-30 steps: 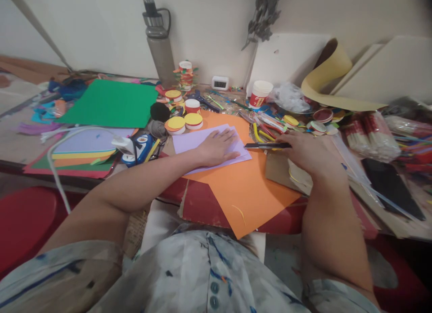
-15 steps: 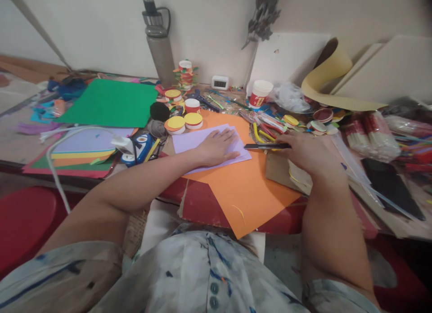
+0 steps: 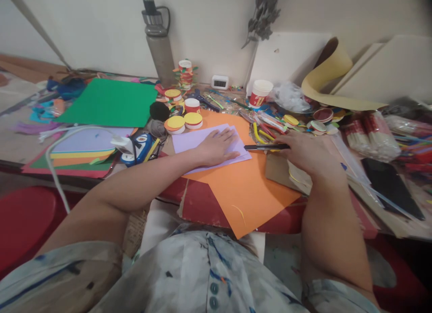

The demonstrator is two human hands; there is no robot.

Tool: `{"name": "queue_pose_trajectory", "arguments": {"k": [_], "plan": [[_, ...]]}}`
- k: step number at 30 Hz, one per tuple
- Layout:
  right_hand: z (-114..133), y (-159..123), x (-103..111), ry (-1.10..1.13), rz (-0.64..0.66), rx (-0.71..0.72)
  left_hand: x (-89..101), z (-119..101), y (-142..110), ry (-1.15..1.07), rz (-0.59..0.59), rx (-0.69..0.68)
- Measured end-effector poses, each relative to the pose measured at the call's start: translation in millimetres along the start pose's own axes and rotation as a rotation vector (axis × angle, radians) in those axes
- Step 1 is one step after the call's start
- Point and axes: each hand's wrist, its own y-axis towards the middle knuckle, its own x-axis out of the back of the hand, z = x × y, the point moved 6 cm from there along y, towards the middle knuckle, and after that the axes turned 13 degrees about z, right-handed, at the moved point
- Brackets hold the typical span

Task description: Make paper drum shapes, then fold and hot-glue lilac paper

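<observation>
My left hand [image 3: 218, 146] lies flat on a folded sheet of lilac paper [image 3: 185, 143], its fingers spread and pressing it down. Under the lilac paper is a large orange sheet [image 3: 249, 194] that hangs over the table's front edge. In my right hand [image 3: 303, 152] is what looks like a slim black utility knife [image 3: 265, 147], pointing left. Its tip reaches the right edge of the lilac paper, close to my left fingers; I cannot make out a blade. A piece of brown cardboard [image 3: 278, 170] lies below my right hand.
Yellow-topped round pieces [image 3: 175, 123] stand behind the lilac paper. Yellow-handled pliers [image 3: 259, 134] lie by my right hand. A paper cup [image 3: 260, 93], a tall bottle [image 3: 161, 47] and a small clock [image 3: 220, 82] are at the back. Green paper [image 3: 111, 101] is left, a phone [image 3: 391, 187] right.
The black knife and my right hand have shifted very slightly. My left hand and the papers stay where they were.
</observation>
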Motion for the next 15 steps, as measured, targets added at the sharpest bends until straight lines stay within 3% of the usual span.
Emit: {"name": "queue_pose_trajectory", "arguments": {"k": [6, 15], "plan": [[7, 0, 4, 0.002, -0.001, 0.071, -0.5, 1, 0, -0.004, -0.008, -0.009], [6, 21, -19, 0.044, -0.116, 0.287, -2.8, 4, 4, 0.012, -0.010, -0.053]]}}
